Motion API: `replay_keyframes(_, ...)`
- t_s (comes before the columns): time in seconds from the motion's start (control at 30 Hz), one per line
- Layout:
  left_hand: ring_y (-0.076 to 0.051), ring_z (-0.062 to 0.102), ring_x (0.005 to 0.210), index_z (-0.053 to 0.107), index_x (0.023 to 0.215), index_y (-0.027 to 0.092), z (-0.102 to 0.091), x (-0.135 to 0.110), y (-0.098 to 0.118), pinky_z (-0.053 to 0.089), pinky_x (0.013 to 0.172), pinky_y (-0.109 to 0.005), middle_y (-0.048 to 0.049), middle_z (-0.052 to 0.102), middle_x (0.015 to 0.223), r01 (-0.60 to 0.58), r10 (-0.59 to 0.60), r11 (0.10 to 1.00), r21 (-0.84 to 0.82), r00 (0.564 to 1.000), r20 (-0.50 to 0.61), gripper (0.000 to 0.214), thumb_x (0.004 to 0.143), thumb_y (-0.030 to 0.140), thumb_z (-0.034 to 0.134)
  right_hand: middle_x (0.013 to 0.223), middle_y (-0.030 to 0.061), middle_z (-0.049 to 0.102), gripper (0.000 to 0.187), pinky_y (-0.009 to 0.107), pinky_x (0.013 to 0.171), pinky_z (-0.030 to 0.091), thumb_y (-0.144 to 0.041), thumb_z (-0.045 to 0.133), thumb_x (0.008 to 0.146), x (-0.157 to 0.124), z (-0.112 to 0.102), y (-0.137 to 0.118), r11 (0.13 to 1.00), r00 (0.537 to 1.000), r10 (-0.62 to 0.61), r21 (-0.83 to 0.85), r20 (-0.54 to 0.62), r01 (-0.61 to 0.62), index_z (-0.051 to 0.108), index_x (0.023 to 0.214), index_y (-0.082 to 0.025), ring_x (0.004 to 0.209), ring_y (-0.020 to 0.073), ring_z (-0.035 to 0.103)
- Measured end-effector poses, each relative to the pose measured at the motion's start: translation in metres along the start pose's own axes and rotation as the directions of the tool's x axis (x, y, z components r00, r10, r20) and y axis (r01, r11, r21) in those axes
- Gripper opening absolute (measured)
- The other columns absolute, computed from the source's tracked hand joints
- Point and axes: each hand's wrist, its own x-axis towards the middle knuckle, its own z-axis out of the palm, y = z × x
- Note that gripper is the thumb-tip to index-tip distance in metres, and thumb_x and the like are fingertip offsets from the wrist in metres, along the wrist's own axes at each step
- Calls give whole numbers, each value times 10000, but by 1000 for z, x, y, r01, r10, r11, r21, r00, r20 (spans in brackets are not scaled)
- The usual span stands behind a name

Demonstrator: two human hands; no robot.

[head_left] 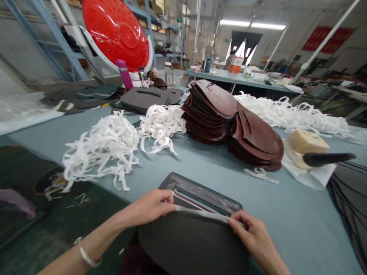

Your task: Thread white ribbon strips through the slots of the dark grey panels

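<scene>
A white strip of tape [200,214] is stretched between my two hands, above a dark grey cut panel [192,240] at the table's near edge. My left hand [153,206] pinches the strip's left end between thumb and fingers. At the other end, my right hand [249,229] pinches it in the same way. Just beyond the strip, a flat dark frame [206,193] with a long slot lies on the table, its surface streaked. Whether the strip touches the panel along its whole length, I cannot tell.
Tangled white strips [103,149] lie at the left, with another heap [162,124] beside them. A tall stack of brown-red panels [212,110] stands ahead. To the right, a yellowish block [308,141] sits near a black handle [328,158]. A purple bottle [124,74] stands farther back.
</scene>
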Motion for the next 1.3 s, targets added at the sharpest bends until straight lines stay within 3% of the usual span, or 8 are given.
replay_keyframes(0.2, -114, 505, 574, 611, 804, 156, 3, 19, -7, 357, 550, -216, 21, 585, 658, 84, -118, 982, -170, 972, -202, 332, 790, 476, 523, 591, -38, 456, 394, 230, 516, 293, -549, 442, 847, 0, -6, 12, 996, 996, 60, 75, -60, -55, 579, 750, -192, 544, 113, 397)
replay_keyframes(0.33, -119, 486, 533, 613, 710, 151, -1, 40, -10, 316, 514, -217, 31, 547, 563, 134, -161, 986, -98, 910, -382, 339, 717, 488, 573, 579, -28, 500, 432, 233, 513, 309, -614, 481, 794, 5, -2, 16, 990, 963, 137, 18, -232, -137, 585, 734, -199, 537, 122, 423)
replay_keyframes(0.4, -128, 507, 541, 633, 718, 153, -2, 46, -8, 330, 522, -222, 18, 583, 580, 147, -157, 987, -56, 896, -415, 333, 725, 474, 543, 567, -27, 499, 447, 232, 525, 327, -634, 485, 780, 7, -3, 17, 988, 942, 138, -28, -306, -154, 578, 706, -203, 546, 128, 444)
replay_keyframes(0.57, -149, 545, 585, 646, 689, 158, -6, 52, -6, 357, 559, -233, -7, 633, 615, 196, -172, 981, 5, 875, -453, 298, 713, 429, 526, 620, -9, 569, 439, 229, 542, 362, -614, 456, 794, 11, -5, 19, 994, 946, 103, 10, -309, -105, 610, 777, -204, 571, 137, 497)
replay_keyframes(0.7, -141, 530, 555, 628, 657, 162, -7, 56, -8, 342, 541, -231, 3, 608, 572, 241, -207, 970, 13, 859, -468, 279, 698, 420, 531, 546, -17, 526, 451, 230, 502, 341, -639, 477, 759, 14, -5, 14, 990, 927, 142, 45, -346, -135, 576, 691, -204, 520, 130, 468)
replay_keyframes(1.1, -122, 457, 406, 610, 669, 160, -10, 67, -19, 293, 459, -217, 39, 493, 393, 310, -297, 950, -30, 872, -390, 368, 681, 522, 543, 477, -38, 474, 391, 232, 449, 277, -583, 512, 712, 20, -7, 8, 968, 912, 232, 175, -338, -181, 547, 619, -204, 445, 104, 393)
replay_keyframes(1.3, -137, 473, 425, 598, 636, 168, -13, 70, -23, 299, 488, -227, 27, 513, 391, 345, -303, 936, 61, 884, -355, 433, 687, 595, 546, 493, -31, 512, 310, 222, 464, 298, -481, 535, 734, 21, -5, 8, 964, 889, 244, 192, -386, -181, 546, 613, -196, 462, 105, 425)
